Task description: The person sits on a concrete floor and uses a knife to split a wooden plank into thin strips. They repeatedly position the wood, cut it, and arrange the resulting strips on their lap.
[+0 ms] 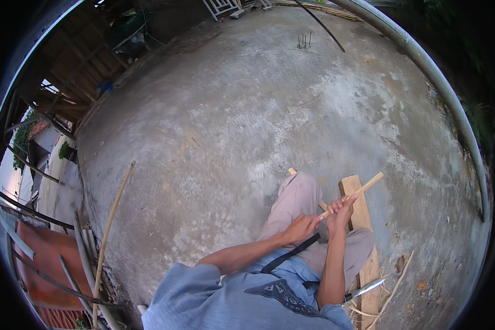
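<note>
My left hand [305,226] is closed around the near end of a pale wooden stick [372,182], in front of my lap. Just up the stick, my right hand [340,212] wraps round it too, and the far end sticks out to the upper right. Beneath the right hand runs a thick wooden plank [362,212], beside my bent leg. A knife [367,288] with a shiny blade and dark handle shows by my right elbow, over the plank's lower part. Another light strip of wood [291,171] pokes out past my knee, partly hidden by the leg.
Pale shavings [393,294] lie around the plank's lower end. Stained concrete floor [231,126] spreads ahead. A long thin pole [114,212] stands at the left, near reddish sheets [52,258]. A thick pipe-like pole [434,71] curves along the right. Short rods [304,41] rise from the floor far off.
</note>
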`<state>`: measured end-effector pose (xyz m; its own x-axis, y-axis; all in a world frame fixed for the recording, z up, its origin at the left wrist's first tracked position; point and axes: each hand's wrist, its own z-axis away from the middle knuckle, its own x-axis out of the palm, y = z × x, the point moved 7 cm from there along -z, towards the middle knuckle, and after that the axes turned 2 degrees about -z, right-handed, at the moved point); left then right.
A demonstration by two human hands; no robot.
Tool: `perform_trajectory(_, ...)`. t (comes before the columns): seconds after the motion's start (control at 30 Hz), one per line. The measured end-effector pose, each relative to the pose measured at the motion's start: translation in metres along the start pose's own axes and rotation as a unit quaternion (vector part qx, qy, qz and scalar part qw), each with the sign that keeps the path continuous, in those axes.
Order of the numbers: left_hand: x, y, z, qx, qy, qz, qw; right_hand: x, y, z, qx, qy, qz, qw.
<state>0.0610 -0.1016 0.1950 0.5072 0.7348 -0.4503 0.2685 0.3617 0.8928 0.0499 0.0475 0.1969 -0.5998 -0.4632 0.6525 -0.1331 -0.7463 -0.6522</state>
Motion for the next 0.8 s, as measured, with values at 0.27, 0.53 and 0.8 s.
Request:
perform_trajectory(0.27, -0.071, -0.016, -0.007, -0.145, 0.104, 0.074, 0.981, -0.110, -0.046, -0.012, -0.062, 0.071, 0.286, 0.954)
perform_trajectory(0.53, -0.072, -0.039, 0.005, -0.186, 0.096, 0.056, 0.976, -0.214, -0.001, -0.078, -0.061, 0.096, 0.674, 0.730)
perform_trajectory(0.8, -0.070, -0.031, 0.026, -0.235, 0.106, 0.116, 0.959, -0.245, 0.090, -0.054, 0.136, 0.113, 0.859, 0.481)
